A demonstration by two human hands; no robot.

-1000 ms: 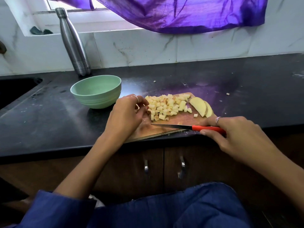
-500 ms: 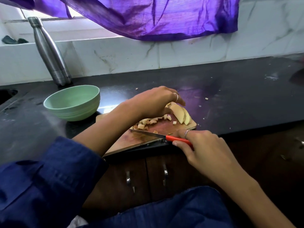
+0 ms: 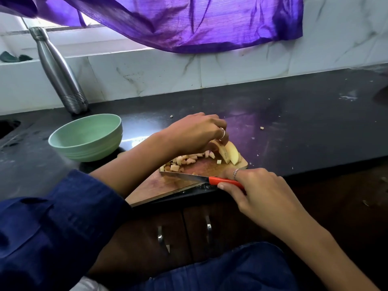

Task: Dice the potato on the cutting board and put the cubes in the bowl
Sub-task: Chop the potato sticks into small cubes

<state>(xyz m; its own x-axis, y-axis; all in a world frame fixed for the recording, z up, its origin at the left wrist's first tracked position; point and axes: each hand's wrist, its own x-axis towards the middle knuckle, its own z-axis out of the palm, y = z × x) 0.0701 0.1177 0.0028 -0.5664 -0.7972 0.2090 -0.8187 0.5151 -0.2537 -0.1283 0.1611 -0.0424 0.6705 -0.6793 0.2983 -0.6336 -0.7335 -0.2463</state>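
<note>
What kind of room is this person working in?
Most likely a home kitchen: a dark stone countertop with cupboard doors below, a wooden cutting board with diced potato, and a sink corner at far left.

Daylight from window | glare on countertop | edges bowed, perhaps slightly soft

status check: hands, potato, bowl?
Left hand grips potato slices. Right hand holds knife flat on cutting board. Cubes on board; bowl looks empty.
</note>
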